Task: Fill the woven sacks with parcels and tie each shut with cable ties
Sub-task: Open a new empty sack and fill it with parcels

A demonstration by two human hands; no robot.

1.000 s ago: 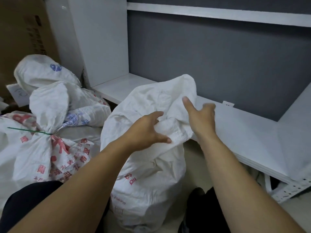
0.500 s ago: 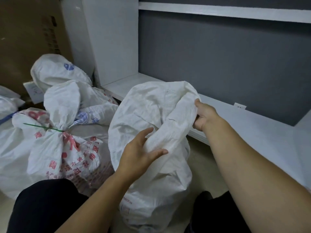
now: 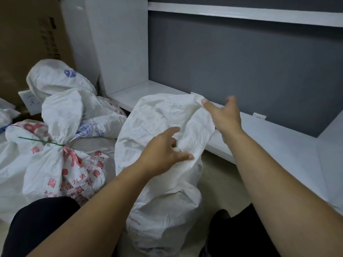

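Since half a second ago the right hand (image 3: 225, 116) has let go of the sack's rim and now lies with fingers spread, its index tip touching the far edge of the cloth, while the left hand (image 3: 163, 153) has closed in on the gathered neck. From the head view, the left grip pinches a fold of the white woven sack (image 3: 159, 182), which stands on the floor between the person's knees, beside a tied sack (image 3: 61, 164) cinched with a green cable tie (image 3: 39, 140) and just before the white shelf (image 3: 278, 145).
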